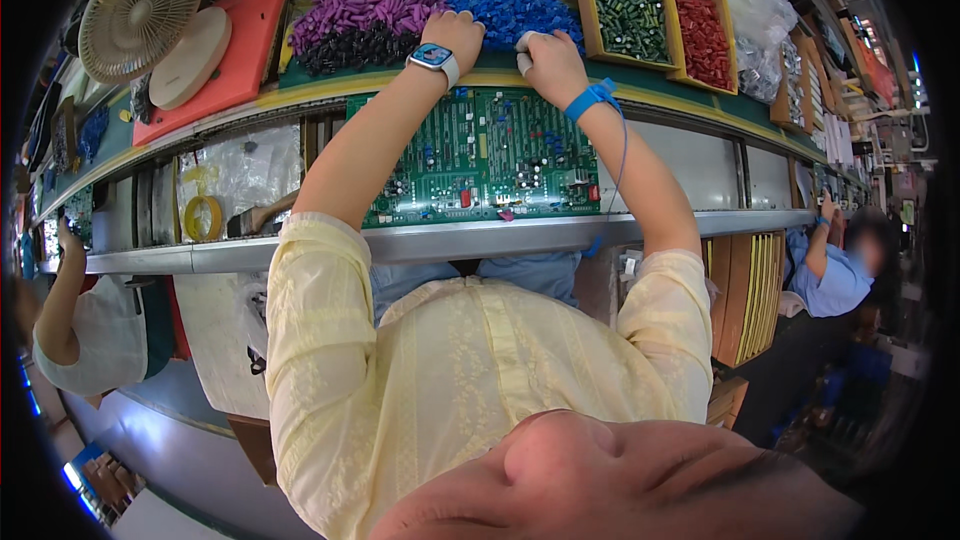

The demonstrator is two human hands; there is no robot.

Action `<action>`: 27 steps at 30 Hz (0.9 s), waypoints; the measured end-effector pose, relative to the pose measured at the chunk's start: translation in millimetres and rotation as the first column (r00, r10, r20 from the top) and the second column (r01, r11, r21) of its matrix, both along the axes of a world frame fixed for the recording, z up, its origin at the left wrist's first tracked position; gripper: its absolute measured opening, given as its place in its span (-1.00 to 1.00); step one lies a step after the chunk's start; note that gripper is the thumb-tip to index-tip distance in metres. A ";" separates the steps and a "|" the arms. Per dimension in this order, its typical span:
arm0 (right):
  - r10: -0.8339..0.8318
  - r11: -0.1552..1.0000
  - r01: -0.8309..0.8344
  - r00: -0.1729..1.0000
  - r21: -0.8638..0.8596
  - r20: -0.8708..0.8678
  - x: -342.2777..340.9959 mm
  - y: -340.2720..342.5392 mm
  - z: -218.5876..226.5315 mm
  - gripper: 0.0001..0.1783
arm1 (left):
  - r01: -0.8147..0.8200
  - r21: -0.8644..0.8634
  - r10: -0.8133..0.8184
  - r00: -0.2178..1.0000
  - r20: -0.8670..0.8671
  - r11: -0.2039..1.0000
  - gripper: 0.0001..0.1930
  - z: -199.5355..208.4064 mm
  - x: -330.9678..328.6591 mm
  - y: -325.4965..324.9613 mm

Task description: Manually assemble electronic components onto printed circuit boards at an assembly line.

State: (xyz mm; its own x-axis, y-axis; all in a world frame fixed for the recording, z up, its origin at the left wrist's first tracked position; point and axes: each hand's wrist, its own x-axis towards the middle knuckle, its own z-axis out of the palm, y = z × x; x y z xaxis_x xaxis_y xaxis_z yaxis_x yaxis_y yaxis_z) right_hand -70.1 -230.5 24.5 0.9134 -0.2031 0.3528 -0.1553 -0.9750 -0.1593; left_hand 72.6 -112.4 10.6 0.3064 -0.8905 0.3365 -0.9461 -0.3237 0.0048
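My left hand (456, 33), with a watch on its wrist, reaches to where a heap of purple electronic parts (365, 10) meets a heap of small blue parts (515, 12). Its fingers bend down toward the parts and their tips are hidden. At the near edge of the blue heap my right hand (555, 64) is closed, with white covers on some fingertips; whatever it pinches is too small to make out. A blue wrist strap (593, 98) with a cord circles that wrist. Below both hands lies a green circuit board (485, 155) fitted with many components.
Black parts (350, 47) lie before the purple heap. Boxes of green parts (627, 8) and red parts (703, 35) stand right. A metal rail (430, 240) runs along the near side. Left are a tape roll (203, 202) and a fan (138, 8). Other people work at both sides.
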 end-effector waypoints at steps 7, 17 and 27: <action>0.326 0.868 -0.270 0.943 0.417 -0.067 -16.6 65.9 23.9 -0.86 | 0.038 0.087 -0.035 0.999 -0.025 0.996 -0.80 3.7 1.4 0.4; 0.490 0.826 -0.436 0.868 0.357 -0.075 3.4 106.3 -15.2 -0.82 | 0.135 -0.304 -0.215 0.944 -0.249 0.943 -0.78 27.6 -1.8 38.7; 0.451 0.856 -0.365 0.873 0.366 -0.185 7.8 107.5 -15.5 -0.86 | -0.037 -0.308 -0.174 0.757 -0.629 0.951 -0.78 43.9 -16.2 133.7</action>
